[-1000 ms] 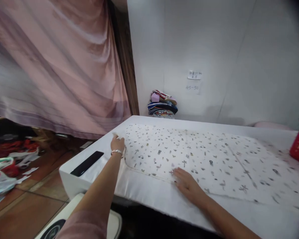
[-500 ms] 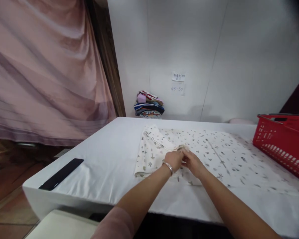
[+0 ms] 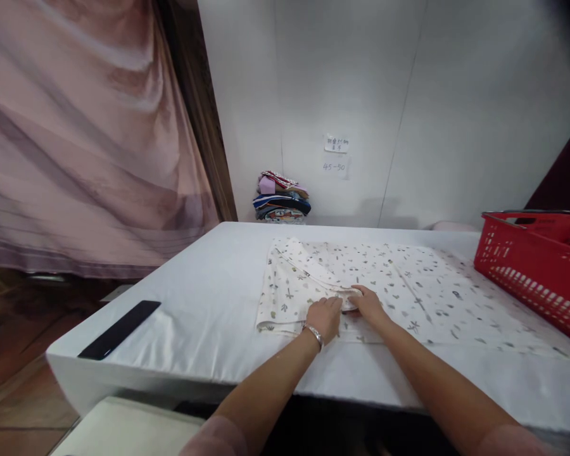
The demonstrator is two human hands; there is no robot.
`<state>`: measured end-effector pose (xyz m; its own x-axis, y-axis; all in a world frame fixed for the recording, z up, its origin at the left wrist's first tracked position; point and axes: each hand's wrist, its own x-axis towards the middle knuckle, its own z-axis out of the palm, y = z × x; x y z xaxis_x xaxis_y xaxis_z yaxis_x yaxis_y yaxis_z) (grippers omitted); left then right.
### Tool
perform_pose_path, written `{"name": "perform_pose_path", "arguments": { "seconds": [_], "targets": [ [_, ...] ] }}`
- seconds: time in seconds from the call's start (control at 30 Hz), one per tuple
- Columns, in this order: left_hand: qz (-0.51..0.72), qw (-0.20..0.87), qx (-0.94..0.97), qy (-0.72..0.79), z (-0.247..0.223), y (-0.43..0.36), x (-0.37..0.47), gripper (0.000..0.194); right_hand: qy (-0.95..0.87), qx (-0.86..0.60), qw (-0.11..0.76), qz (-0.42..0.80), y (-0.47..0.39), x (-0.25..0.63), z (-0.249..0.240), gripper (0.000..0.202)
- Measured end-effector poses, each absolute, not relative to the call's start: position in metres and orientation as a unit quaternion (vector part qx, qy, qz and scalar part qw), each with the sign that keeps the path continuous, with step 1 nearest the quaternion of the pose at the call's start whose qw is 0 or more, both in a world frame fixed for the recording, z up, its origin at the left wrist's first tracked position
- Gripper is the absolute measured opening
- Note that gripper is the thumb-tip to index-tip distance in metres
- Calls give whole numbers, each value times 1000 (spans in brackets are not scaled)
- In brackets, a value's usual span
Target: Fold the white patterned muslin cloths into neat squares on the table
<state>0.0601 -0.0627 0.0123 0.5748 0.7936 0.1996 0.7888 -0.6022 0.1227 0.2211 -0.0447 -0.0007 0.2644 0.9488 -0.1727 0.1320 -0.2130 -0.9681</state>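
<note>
A white cloth with a small leaf-like print (image 3: 384,272) lies across the white table, its left part folded over in layers. My right hand (image 3: 368,305) pinches the edge of the folded layer near the cloth's middle. Just to the left, my left hand (image 3: 323,316), with a silver bracelet at the wrist, rests on the folded part near its front edge. Its fingers point forward and lie close against the cloth; whether they grip a layer is hard to see.
On the table (image 3: 194,285) a flat black object (image 3: 120,329) lies at the left edge. A red plastic basket (image 3: 536,272) stands at the right. Folded clothes (image 3: 282,199) are stacked beyond the far edge, by the wall. A pink curtain (image 3: 85,139) hangs at the left.
My hands, close together before, have moved apart. The left hand has shifted slightly left and toward me, the right slightly left. The fold's edge now lies flatter.
</note>
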Motion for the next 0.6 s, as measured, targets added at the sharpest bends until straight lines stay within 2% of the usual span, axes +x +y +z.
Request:
{"name": "perform_pose_path", "arguments": {
  "seconds": [0.17, 0.27, 0.33, 0.47, 0.6],
  "targets": [
    [105, 11, 867, 486, 11, -71, 23, 43, -501, -711, 337, 361, -35, 239, 15, 26],
    [108, -12, 849, 517, 8, -70, -1, 43, -485, -714, 330, 382, -27, 240, 27, 10],
    [101, -26, 839, 534, 6, -66, -13, 42, -470, -707, 329, 412, -21, 237, 34, 7],
    [84, -46, 821, 562, 7, -56, -21, 42, -429, -681, 368, 466, -3, 238, 58, 14],
    [71, -70, 819, 566, 18, -47, -16, 42, -402, -627, 491, 452, 10, 290, 107, 16]
  ]
}}
